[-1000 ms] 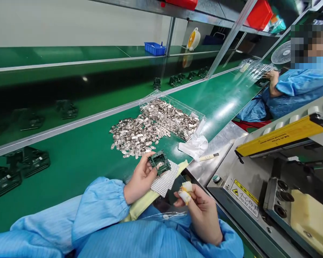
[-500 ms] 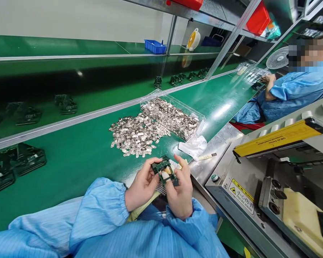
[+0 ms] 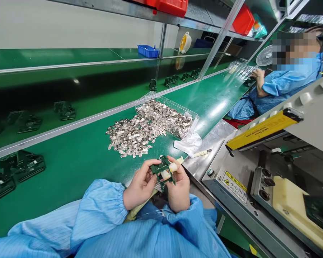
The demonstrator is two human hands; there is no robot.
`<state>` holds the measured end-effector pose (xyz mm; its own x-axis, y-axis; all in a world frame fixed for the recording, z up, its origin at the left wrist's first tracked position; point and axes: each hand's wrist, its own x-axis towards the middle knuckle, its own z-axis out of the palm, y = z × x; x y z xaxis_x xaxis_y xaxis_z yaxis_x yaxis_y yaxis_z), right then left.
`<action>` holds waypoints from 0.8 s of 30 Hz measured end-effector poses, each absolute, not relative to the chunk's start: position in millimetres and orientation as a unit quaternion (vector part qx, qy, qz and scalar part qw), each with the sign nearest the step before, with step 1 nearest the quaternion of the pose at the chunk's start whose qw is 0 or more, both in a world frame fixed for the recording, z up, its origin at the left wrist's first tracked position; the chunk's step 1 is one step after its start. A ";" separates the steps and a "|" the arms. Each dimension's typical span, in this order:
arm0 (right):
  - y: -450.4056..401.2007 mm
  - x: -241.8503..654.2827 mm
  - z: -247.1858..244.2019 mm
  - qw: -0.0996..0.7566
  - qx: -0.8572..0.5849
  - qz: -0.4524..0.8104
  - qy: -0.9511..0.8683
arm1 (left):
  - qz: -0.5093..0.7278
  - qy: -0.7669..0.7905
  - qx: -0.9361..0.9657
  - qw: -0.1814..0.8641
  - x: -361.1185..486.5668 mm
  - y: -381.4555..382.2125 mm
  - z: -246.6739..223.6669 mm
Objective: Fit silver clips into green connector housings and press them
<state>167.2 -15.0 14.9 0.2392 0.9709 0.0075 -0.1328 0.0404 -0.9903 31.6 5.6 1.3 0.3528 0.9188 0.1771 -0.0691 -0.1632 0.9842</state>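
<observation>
In front of my body a green circuit board [image 3: 156, 168] with a cut-out is held between both hands. My left hand [image 3: 140, 188] pinches its left edge between thumb and fingers. My right hand [image 3: 179, 193] is closed at the right side of the board, with pale covers on some fingertips. One covered finger shows through the cut-out. Whether a small part sits between those fingers I cannot make out. Beyond the hands lies a heap of small silvery metal pieces [image 3: 131, 138], spilling from a clear plastic tray [image 3: 196, 124].
A white glove or cloth [image 3: 190, 144] and a pale, flat-handled tool [image 3: 202, 153] lie right of the heap. A grey machine [image 3: 218, 184] with a yellow bar [image 3: 263, 129] stands at the right. More circuit boards [image 3: 29, 165] lie at left. A co-worker [image 3: 280, 84] sits farther along the bench.
My right fingers, raised and spread before, have closed in at the board's right side. The board has tilted a little. The camera view has shifted slightly.
</observation>
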 end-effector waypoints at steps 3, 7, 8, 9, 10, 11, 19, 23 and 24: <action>-22.9 183.1 23.5 0.599 -0.466 0.487 -0.431 | 0.443 0.356 0.597 0.566 32.1 7.1 15.3; -49.5 215.0 51.4 0.528 -0.468 0.400 -0.585 | 0.342 0.347 0.659 0.574 34.2 -3.8 39.7; -58.9 222.7 59.7 0.510 -0.471 0.364 -0.621 | 0.306 0.328 0.685 0.575 35.9 -7.0 46.0; -69.1 230.6 67.4 0.500 -0.473 0.327 -0.647 | 0.270 0.302 0.707 0.580 39.0 -8.9 52.6; -80.2 239.0 74.3 0.499 -0.475 0.293 -0.663 | 0.234 0.270 0.722 0.593 43.8 -9.1 59.8; -92.4 248.4 79.8 0.505 -0.479 0.267 -0.667 | 0.196 0.232 0.731 0.611 51.2 -7.5 67.9; -224.2 362.7 76.1 0.692 -0.642 0.032 -0.328 | 0.179 0.060 0.859 0.475 214.5 16.0 138.6; -253.2 412.9 72.8 0.712 -0.667 -0.080 -0.203 | 0.207 0.037 0.881 0.424 312.5 9.6 140.8; -253.4 420.9 74.7 0.712 -0.668 -0.069 -0.204 | 0.197 0.036 0.881 0.428 330.3 6.1 139.3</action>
<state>420.9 -253.4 74.7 0.9070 0.1746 0.3831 0.3711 0.0980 -0.9234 330.3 6.1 139.3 0.9202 0.2312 0.3159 -0.1053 -0.6312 0.7684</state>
